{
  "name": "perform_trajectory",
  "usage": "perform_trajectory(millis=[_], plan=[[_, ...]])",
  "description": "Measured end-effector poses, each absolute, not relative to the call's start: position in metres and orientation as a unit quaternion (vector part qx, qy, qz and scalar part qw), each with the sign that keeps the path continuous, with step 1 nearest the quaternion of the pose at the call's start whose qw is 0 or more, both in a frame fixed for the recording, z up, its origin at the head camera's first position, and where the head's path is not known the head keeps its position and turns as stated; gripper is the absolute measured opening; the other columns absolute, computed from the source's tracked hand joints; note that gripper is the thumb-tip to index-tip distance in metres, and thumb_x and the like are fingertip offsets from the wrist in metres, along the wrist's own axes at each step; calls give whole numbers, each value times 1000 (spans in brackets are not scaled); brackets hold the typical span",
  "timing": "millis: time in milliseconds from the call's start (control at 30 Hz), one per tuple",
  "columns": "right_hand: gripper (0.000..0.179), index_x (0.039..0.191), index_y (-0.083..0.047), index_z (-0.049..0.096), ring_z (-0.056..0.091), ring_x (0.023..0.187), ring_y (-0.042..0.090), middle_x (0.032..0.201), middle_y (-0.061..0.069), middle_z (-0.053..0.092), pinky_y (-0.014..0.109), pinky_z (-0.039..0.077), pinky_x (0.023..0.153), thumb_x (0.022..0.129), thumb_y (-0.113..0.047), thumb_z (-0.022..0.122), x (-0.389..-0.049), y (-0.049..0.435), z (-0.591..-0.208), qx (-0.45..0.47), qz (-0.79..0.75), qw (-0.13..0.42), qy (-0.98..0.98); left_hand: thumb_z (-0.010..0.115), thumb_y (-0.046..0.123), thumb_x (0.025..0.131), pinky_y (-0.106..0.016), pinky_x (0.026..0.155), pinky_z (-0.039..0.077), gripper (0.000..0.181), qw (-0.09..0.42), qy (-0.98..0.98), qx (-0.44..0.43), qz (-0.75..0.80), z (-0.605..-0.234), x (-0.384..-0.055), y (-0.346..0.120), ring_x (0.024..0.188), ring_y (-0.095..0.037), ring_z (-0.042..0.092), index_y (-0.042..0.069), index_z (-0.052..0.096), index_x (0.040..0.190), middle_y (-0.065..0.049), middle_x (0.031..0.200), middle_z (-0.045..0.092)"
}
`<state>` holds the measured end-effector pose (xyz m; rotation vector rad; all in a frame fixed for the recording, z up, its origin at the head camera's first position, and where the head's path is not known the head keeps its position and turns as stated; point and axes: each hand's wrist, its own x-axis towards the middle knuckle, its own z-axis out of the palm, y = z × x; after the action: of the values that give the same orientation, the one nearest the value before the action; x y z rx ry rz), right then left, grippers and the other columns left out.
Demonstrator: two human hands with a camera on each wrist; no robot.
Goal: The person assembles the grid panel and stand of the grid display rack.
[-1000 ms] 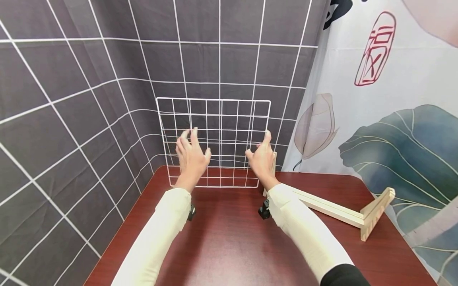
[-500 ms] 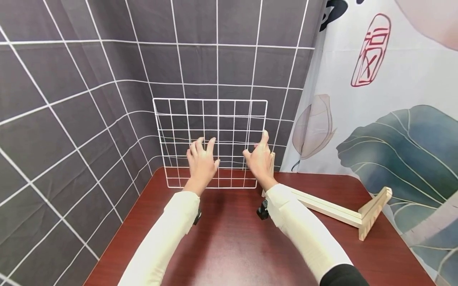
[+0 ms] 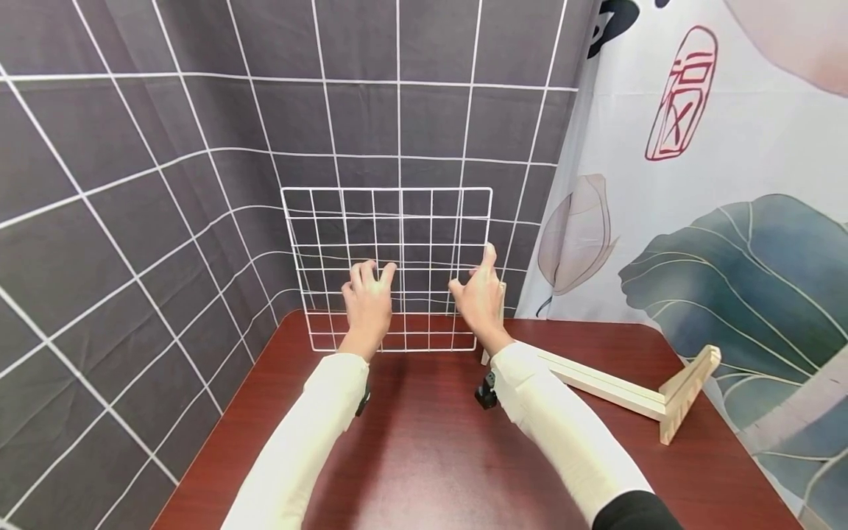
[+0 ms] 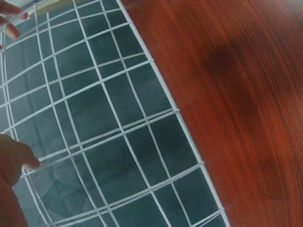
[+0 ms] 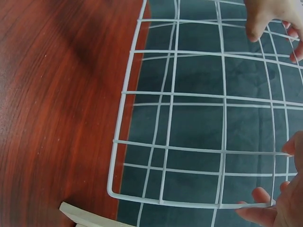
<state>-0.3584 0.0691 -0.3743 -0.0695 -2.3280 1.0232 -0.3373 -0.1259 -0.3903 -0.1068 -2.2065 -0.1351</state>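
A white wire grid panel (image 3: 400, 244) stands upright at the back of the table in the head view. My left hand (image 3: 368, 305) grips wires near its lower middle; in the right wrist view that hand's thumb (image 5: 254, 30) lies on the near side, with fingers (image 5: 297, 45) behind the wires. My right hand (image 3: 481, 298) holds the panel's right side, its index finger along the edge wire. Fingertips of this hand curl around the border wire in the right wrist view. In the left wrist view the left thumb (image 4: 24, 156) lies against a wire.
To the right, a pale wooden stand (image 3: 609, 386) with an angled end foot lies on the red-brown table (image 3: 424, 456), partly behind the right forearm. A dark gridded cloth (image 3: 437, 121) hangs close behind the panel, and a white patterned cloth (image 3: 623, 96) hangs at the right.
My left hand has shifted right and slightly down along the panel, its fingers now curled on the wires. The panel's top edge sits slightly lower. The right hand keeps its hold.
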Motion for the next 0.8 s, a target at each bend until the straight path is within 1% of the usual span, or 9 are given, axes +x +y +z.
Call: perform_trajectory(millis=[167, 367, 467, 567, 633, 700, 800], plan=[[94, 154, -18, 25, 65, 95, 44, 108, 11, 72, 54, 48, 89, 76, -20, 77, -359, 69, -375, -25, 394, 297, -870, 54, 5, 94, -48, 74, 51, 32, 449, -892, -44, -31, -390, -339, -127, 119, -37, 48, 19, 59, 122, -18, 123, 56], [95, 155, -20, 24, 65, 95, 43, 108, 9, 72, 52, 49, 88, 77, -21, 78, -357, 69, -376, -28, 399, 282, -872, 61, 1, 89, -49, 73, 52, 40, 436, -898, -48, -17, -392, -340, -132, 119, -40, 52, 22, 57, 124, -18, 125, 57], [95, 155, -22, 23, 65, 99, 42, 110, 9, 72, 51, 49, 90, 78, -22, 78, -357, 70, -377, -23, 406, 269, -873, 62, -1, 88, -50, 71, 53, 43, 438, -897, -51, -18, -394, -341, -133, 119, -42, 53, 22, 58, 124, -18, 126, 58], [96, 156, -22, 22, 65, 103, 40, 113, 9, 71, 50, 47, 94, 80, -25, 80, -356, 73, -377, -8, 408, 258, -876, 62, -1, 88, -50, 70, 53, 42, 445, -894, -53, -20, -395, -341, -134, 119, -42, 54, 23, 58, 123, -18, 125, 58], [97, 157, -20, 22, 66, 102, 39, 115, 11, 70, 51, 46, 96, 81, -26, 81, -356, 77, -376, 7, 408, 253, -877, 61, -1, 88, -50, 70, 52, 43, 446, -893, -55, -20, -396, -342, -135, 119, -42, 54, 23, 58, 123, -18, 125, 58], [96, 157, -18, 23, 69, 101, 37, 118, 12, 69, 51, 48, 95, 82, -27, 81, -354, 81, -375, 28, 406, 247, -879, 61, -1, 88, -50, 71, 53, 44, 445, -894, -55, -18, -396, -342, -136, 120, -42, 54, 24, 58, 124, -18, 126, 58], [88, 155, -13, 28, 71, 100, 33, 123, 15, 65, 52, 52, 91, 84, -26, 79, -352, 89, -373, 57, 405, 239, -881, 61, -1, 88, -51, 73, 52, 45, 447, -893, -53, -20, -395, -343, -140, 121, -42, 53, 24, 58, 124, -17, 126, 58]])
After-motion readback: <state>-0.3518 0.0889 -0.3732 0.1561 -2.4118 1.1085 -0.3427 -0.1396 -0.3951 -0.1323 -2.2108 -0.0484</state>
